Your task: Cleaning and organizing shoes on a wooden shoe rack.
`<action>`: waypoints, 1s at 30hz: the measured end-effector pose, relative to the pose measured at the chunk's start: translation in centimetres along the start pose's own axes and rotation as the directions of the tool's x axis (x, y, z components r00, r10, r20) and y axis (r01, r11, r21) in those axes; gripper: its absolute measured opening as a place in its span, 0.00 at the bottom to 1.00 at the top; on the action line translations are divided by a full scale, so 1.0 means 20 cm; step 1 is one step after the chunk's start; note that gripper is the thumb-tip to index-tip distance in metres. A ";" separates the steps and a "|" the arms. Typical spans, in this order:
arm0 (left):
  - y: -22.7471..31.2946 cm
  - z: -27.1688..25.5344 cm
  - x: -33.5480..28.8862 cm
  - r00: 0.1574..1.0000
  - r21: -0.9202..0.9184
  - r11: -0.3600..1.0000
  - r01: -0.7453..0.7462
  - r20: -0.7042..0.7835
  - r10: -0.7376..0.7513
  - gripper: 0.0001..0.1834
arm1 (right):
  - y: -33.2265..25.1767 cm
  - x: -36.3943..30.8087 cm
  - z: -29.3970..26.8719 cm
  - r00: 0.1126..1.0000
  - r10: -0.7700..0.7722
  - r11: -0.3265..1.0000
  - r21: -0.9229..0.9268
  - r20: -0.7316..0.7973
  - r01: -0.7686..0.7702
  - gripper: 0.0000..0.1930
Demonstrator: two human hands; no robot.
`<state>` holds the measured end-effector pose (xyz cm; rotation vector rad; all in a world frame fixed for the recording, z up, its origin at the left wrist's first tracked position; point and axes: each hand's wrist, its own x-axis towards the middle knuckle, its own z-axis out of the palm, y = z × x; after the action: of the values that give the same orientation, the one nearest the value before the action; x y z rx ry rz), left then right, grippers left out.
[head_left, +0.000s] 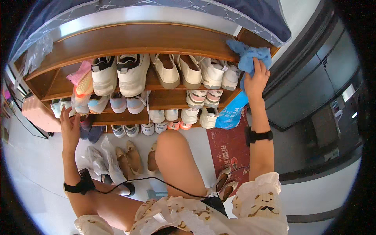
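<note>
At the right end of a brown wooden shoe rack [137, 37], my right hand [256, 80] grips a blue cloth [250, 53], which lies bunched over the upper board. My left hand [69, 127] is at the rack's left side, its fingers apart beside a pale shoe [58, 106] on a lower shelf. Whether those fingertips touch the shelf edge I cannot tell. White sneakers [133, 76] and cream flat shoes [166, 70] stand on the shelf under the top board. Several more sneakers fill the lower shelves.
Flat shoes [134, 158] and clear plastic bags [111, 158] lie on the floor below. A blue bag [231, 113] stands by the rack's right end, near a red mat [229, 143]. Dark cabinet doors [313, 82] rise at right. A black cable [152, 178] crosses my lap.
</note>
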<state>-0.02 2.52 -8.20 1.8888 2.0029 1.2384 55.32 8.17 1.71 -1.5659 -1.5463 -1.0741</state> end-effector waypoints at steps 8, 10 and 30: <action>-0.11 0.06 0.01 1.000 0.012 1.000 -0.024 -0.001 0.024 0.18 | -0.02 0.36 0.08 0.992 -0.125 0.988 0.084 -0.027 0.127 0.24; -0.11 0.11 0.01 0.999 -0.009 1.000 -0.006 0.037 0.007 0.18 | 0.00 0.49 0.10 0.857 -0.455 0.851 -0.167 0.241 0.498 0.23; -0.18 0.02 0.01 0.996 0.012 0.998 -0.060 0.070 0.059 0.18 | 0.00 0.59 0.23 0.611 0.038 0.637 -0.490 0.791 0.595 0.14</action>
<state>-2.66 3.35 -10.54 1.9827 1.9388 1.1584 55.26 17.44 10.39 -2.6247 -2.1517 -1.4552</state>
